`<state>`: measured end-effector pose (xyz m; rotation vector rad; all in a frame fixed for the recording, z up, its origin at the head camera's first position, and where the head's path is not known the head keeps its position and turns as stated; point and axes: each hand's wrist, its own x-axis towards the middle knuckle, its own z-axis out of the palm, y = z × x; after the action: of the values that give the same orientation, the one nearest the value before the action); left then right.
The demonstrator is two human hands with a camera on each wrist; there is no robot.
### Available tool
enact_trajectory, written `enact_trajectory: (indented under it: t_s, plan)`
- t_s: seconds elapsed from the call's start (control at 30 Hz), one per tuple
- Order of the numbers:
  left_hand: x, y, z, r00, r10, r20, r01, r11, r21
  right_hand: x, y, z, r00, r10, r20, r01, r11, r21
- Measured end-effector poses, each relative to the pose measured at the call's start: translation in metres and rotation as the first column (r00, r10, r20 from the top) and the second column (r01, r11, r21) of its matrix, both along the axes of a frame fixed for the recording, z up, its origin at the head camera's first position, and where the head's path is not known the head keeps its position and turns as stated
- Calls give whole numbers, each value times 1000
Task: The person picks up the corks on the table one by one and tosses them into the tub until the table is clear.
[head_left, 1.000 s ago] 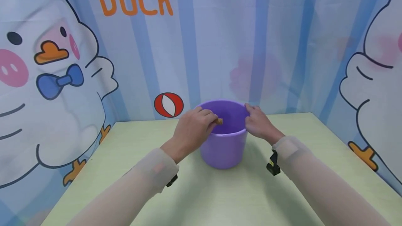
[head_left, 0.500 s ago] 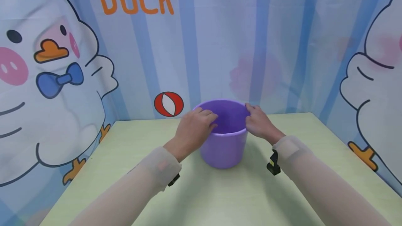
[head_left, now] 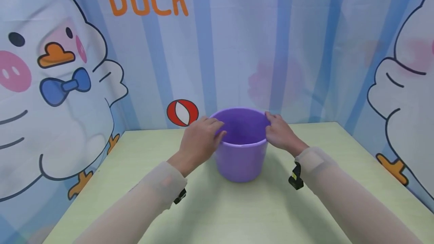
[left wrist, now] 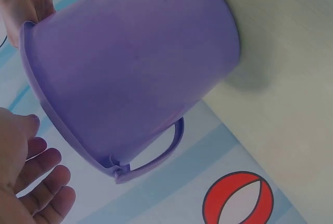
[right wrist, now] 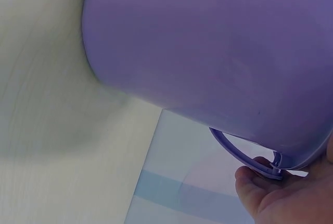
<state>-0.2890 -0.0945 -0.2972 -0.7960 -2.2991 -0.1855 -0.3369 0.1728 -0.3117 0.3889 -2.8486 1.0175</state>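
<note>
A purple bucket stands upright on the table, its mouth facing up. My left hand is at the left side of its rim. In the left wrist view, that hand has loosely bent fingers, holds nothing and shows a gap to the rim. My right hand grips the rim on the right. The right wrist view shows the right hand at the rim beside the hinge of the bucket's handle, which hangs down the far side. The bottom inside the bucket is hidden from the head view.
The pale table extends around the bucket on both sides and in front. Behind it hangs a blue-striped curtain printed with ducks and a red-and-white ball. Small black devices are strapped at both wrists.
A second ago my left hand pinched a small brown piece over the bucket's mouth. It let go, and the piece is out of sight. The hand has shifted left; the right stays put.
</note>
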Motion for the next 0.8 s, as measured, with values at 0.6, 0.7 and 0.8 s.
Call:
enact_trajectory:
  t_s: [0.6,0.7,0.8]
  plan:
    - [-1,-34,-14,995,90,44,-91,996,21,5,9,4,999,26,-34,-29,995,-93]
    - [-1,-38,-15,991,121,57,-121,993,9,8,15,3,999,21,-38,-24,995,-95]
    - [-1,-42,-17,985,151,78,-151,989,-5,10,23,1,998,30,-53,-35,995,-89]
